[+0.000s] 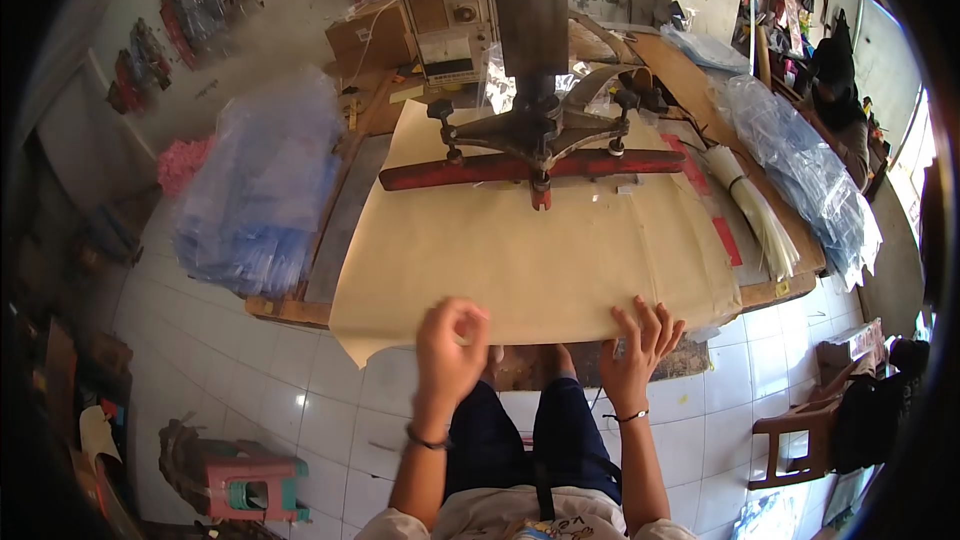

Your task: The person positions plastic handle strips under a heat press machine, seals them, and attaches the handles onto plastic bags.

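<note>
A large tan sheet of paper (520, 270) covers most of the worktable and hangs a little over its near edge. My left hand (450, 348) is above the sheet's near edge, slightly blurred, with thumb and fingers curled together in a ring. Whether anything small is pinched there cannot be made out. Fingers spread, my right hand (640, 340) rests on the near edge of the paper further right. Beyond both hands, a metal press head with a red bar (470, 170) stands over the sheet's far part.
Clear plastic bags (265, 190) are piled at the table's left, and more plastic bags (800, 160) lie on the right. A bundle of pale strips (755, 210) lies beside the sheet. Below are a pink and green stool (255, 485) and a brown stool (800, 440).
</note>
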